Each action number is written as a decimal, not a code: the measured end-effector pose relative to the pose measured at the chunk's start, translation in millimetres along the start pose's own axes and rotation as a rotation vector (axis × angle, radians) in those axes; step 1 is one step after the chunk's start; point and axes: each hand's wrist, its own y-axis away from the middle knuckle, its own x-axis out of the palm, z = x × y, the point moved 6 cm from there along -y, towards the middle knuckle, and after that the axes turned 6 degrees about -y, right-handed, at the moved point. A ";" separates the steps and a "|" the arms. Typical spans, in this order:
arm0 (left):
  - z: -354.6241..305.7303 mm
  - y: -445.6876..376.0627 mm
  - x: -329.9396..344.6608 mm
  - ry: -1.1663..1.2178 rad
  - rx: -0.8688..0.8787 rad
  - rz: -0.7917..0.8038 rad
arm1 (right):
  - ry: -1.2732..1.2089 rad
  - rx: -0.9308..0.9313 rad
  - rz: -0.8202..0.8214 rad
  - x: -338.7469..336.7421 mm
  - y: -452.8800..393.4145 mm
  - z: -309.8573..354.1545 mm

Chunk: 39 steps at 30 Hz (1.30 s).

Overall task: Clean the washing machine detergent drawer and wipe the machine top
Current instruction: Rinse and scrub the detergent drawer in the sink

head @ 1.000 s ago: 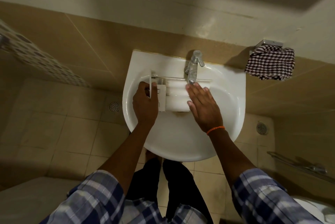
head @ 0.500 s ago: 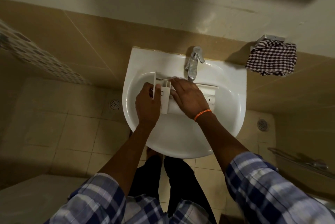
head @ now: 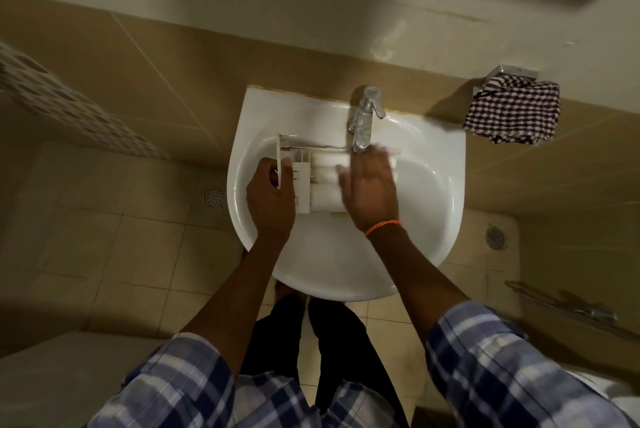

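A white plastic detergent drawer (head: 320,181) lies across the white sink (head: 426,206), under the chrome tap (head: 363,119). My left hand (head: 272,200) grips the drawer's front panel at its left end, fingers curled round the edge. My right hand (head: 372,188), with an orange band at the wrist, lies flat on the drawer's compartments with fingers straight; it is blurred. The drawer's right end is hidden beneath that hand.
A checked cloth (head: 512,112) hangs on a wall holder right of the sink. Floor drains (head: 214,197) sit on the tiled floor on both sides. A metal rail (head: 568,310) runs at lower right. A patterned curtain (head: 69,109) hangs at left.
My right hand slid from the drawer's left part back to the right over the compartments, fingers now straight. The left hand kept its grip on the front panel.
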 end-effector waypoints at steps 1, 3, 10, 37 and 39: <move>-1.1 0.8 3.1 -0.018 0.009 0.010 | -0.031 -0.049 0.041 4.5 2.5 8.8; -1.8 1.1 5.5 -0.049 0.022 0.016 | -0.071 -0.150 0.087 6.3 4.2 14.8; -3.9 -8.2 -12.0 -0.060 0.064 -0.022 | -0.065 -0.019 -0.111 -18.8 3.6 -53.0; 2.6 0.3 4.6 -0.007 0.008 -0.036 | -0.148 -0.222 0.077 3.9 -4.5 26.6; 3.9 -4.6 -3.3 -0.019 0.028 -0.029 | -0.127 -0.282 0.079 0.0 -5.2 8.6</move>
